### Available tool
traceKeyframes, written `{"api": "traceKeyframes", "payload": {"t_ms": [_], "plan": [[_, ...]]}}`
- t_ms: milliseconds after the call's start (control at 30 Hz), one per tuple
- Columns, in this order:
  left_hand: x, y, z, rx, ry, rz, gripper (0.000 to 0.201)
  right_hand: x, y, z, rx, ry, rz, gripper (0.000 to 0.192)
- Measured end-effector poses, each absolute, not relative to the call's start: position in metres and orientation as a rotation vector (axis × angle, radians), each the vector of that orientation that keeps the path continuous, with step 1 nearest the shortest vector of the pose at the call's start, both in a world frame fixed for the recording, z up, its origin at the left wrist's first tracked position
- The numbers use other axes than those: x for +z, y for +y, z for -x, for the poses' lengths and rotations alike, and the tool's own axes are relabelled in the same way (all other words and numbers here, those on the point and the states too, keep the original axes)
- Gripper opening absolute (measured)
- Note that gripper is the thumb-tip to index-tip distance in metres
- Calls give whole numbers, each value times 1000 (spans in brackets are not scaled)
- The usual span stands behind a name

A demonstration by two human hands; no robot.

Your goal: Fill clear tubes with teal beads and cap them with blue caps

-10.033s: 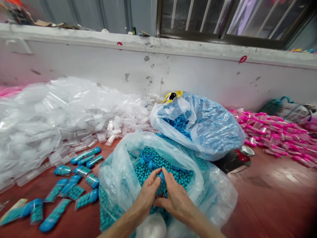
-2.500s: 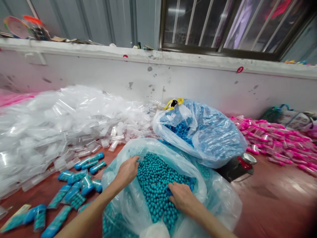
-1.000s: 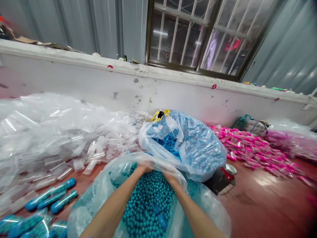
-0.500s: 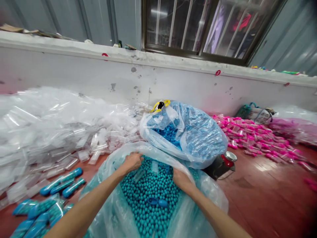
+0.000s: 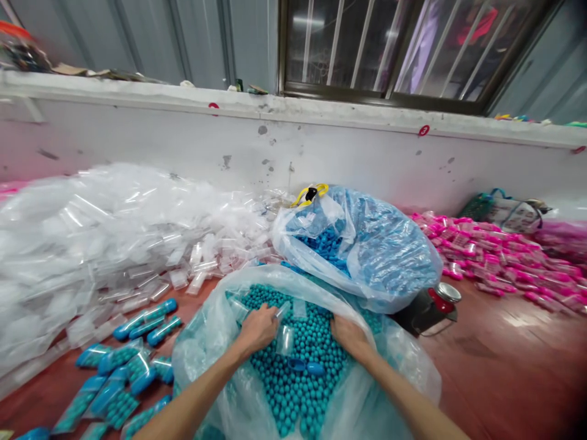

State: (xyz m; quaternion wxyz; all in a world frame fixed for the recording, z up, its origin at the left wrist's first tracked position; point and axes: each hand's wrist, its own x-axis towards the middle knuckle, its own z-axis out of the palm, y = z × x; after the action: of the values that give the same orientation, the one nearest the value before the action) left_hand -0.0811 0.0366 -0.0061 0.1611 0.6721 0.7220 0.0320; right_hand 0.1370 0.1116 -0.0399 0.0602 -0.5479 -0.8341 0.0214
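An open plastic bag (image 5: 215, 373) full of round teal beads (image 5: 293, 397) stands in front of me. Over the beads, my left hand (image 5: 260, 330) has its fingers closed on a clear plastic tube (image 5: 283, 310). Another clear tube (image 5: 285, 340) lies on the beads just beside that hand. At the bag's right inner side is my right hand (image 5: 349, 336), its fingers curled down at the beads; their tips and anything in them are hidden. Two blue caps (image 5: 306, 366) rest on the beads nearer to me.
Clear empty tubes (image 5: 137, 226) are heaped at the left. Teal-filled tubes with blue ends (image 5: 114, 373) lie on the red floor. Behind stands a bag of blue pieces (image 5: 385, 244). A dark container with a silver lid (image 5: 447, 293) and pink-capped tubes (image 5: 495, 256) are at the right.
My left hand has come from the bag's far left rim toward me over the beads, with a clear tube now showing at its fingers. My right hand stays by the bag's right side. The view has turned slightly left.
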Motion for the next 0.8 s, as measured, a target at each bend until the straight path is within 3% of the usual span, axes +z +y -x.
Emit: {"api": "traceKeyframes", "payload": {"t_ms": [400, 533, 800], "plan": [[9, 25, 88, 203, 2432, -1681, 41, 6, 89, -88, 234, -2758, 1452, 44], [14, 14, 82, 196, 2529, -1912, 50, 3, 83, -114, 236, -2785, 1469, 30], [-10, -21, 27, 201, 1462, -2477, 38, 3, 53, -159, 628, -2818, 1248, 17]]}}
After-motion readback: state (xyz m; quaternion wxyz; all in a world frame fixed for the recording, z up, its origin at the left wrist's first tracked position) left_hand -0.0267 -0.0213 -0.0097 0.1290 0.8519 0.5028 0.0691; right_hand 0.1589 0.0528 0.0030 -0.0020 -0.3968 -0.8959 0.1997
